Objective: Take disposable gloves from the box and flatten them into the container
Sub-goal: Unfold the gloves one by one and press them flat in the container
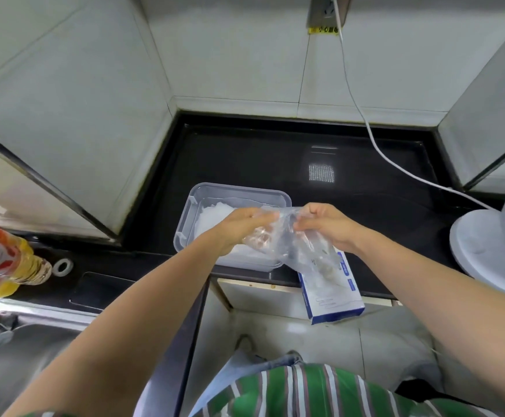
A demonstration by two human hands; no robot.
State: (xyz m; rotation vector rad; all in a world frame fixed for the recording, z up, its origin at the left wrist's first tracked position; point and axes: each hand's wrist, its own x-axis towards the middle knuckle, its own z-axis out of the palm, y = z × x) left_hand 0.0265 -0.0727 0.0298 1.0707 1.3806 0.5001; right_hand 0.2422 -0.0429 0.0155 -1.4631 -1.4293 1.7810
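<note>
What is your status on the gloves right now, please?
Left hand and right hand pinching one clear glove between them. Held over the container, not yet laid in; white pile already inside. Box beside it, nothing blocking.

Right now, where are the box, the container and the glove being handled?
box (332,302): head view, on its white top face.
container (239,188): head view, on its far rim.
glove (284,236): head view, on its crumpled clear middle.
</note>
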